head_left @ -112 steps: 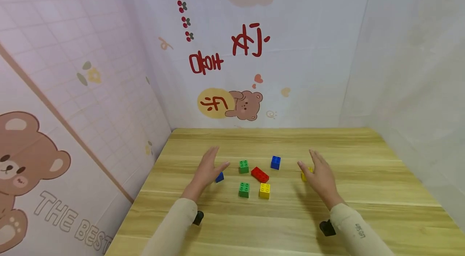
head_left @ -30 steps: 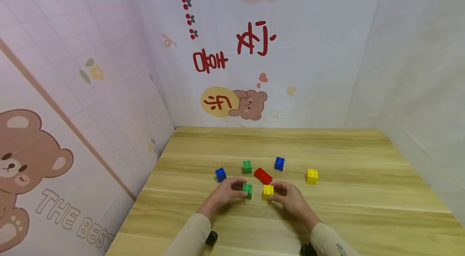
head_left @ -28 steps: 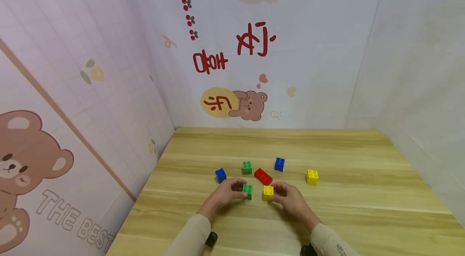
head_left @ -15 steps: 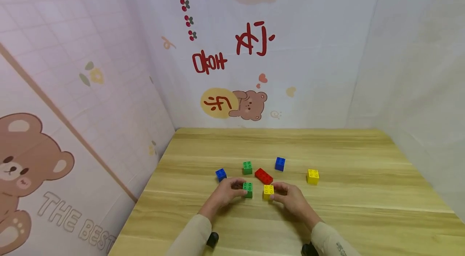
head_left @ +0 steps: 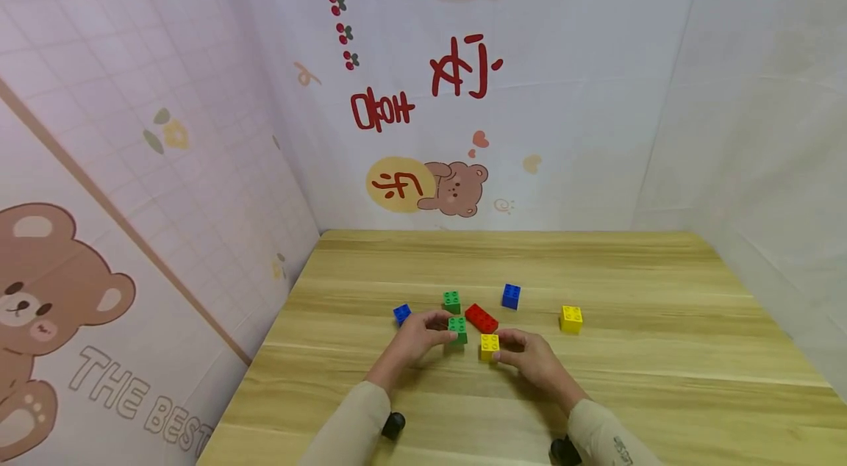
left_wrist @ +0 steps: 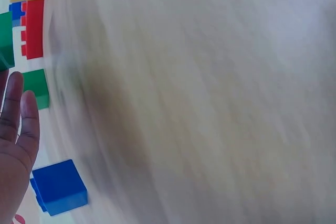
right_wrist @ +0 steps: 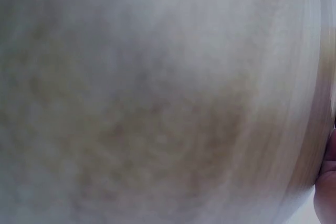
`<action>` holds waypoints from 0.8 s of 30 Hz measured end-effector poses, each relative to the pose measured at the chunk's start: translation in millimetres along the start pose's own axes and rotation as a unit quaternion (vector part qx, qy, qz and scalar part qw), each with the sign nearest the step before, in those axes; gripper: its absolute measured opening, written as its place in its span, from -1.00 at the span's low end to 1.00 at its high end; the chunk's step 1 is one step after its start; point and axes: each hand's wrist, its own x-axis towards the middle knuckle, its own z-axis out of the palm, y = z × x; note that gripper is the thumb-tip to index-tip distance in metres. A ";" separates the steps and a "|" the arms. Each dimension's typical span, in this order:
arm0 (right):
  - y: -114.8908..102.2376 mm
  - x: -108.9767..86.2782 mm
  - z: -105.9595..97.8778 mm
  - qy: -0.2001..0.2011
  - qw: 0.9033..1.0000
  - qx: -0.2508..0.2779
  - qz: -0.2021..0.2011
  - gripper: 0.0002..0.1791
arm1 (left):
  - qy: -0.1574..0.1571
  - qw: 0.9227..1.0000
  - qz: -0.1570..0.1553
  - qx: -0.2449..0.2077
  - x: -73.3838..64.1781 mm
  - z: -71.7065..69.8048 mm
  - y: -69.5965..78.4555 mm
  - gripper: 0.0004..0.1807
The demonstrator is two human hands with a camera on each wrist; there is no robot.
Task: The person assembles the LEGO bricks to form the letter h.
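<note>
My left hand (head_left: 415,339) pinches a green toy building brick (head_left: 457,330) between thumb and fingertips. That brick hangs above the wooden table in the left wrist view, apart from a second green brick (left_wrist: 37,88) standing beyond it. My right hand (head_left: 534,359) grips a yellow brick (head_left: 490,347) by its right side, low over the tabletop. A longer red brick (head_left: 481,318) lies just behind the two held bricks. Close to the left knuckles sits a blue brick (head_left: 402,314), partly covered by the hand. Only a bit of the right hand shows in the right wrist view.
Another blue brick (head_left: 511,296) stands behind the red one, and a second yellow brick (head_left: 571,319) lies off to the right. The wooden table (head_left: 662,378) meets a printed cloth backdrop (head_left: 562,120) at its back and sides.
Both hands came in from wide apart and took hold of the green and yellow bricks. In the last half second the left hand has raised the green brick; the right hand has barely moved.
</note>
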 end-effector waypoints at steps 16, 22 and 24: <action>2.0 2.0 -1.2 -0.004 1.000 0.004 -0.010 -0.55 | -0.001 1.000 0.013 -0.009 5.0 12.9 13.8 -0.59; 2.0 2.4 -0.4 -0.003 1.000 0.001 -0.012 -0.56 | -0.007 1.000 0.014 -0.009 6.4 15.0 15.1 -0.57; 1.4 2.3 -0.3 -0.001 1.000 0.000 -0.010 -0.55 | -0.009 1.000 0.016 -0.011 6.7 16.2 16.2 -0.57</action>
